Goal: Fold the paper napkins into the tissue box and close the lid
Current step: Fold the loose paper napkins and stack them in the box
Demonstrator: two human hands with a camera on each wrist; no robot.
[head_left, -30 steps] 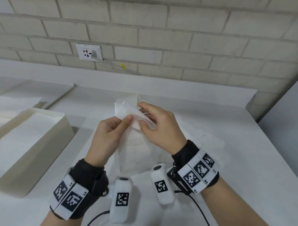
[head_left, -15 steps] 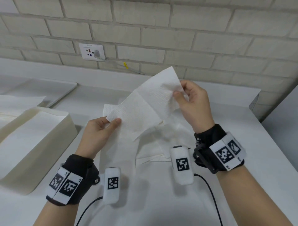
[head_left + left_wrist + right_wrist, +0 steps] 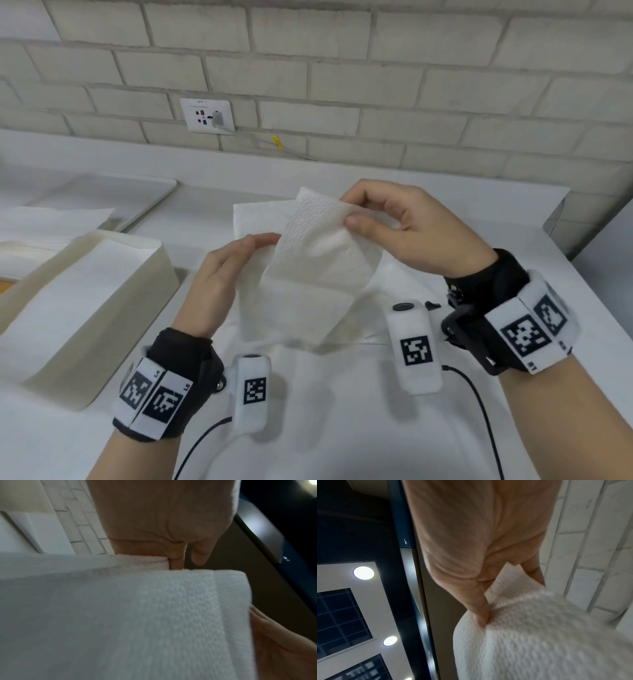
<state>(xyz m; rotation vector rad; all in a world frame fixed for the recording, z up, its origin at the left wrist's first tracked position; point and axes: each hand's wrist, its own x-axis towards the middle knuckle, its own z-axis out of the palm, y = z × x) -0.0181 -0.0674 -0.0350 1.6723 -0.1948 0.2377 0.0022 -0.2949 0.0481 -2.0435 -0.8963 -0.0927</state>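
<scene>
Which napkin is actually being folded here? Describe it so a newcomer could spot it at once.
Start at the white table below the brick wall. To the right of the open tissue box, both hands are raised. The napkin is the embossed sheet pinched by the right hand and held by the left hand, the only one lifted off the table.

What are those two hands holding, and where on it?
One paper napkin, above the table. The right hand pinches its top right edge between thumb and fingers; the left hand holds its left edge.
</scene>
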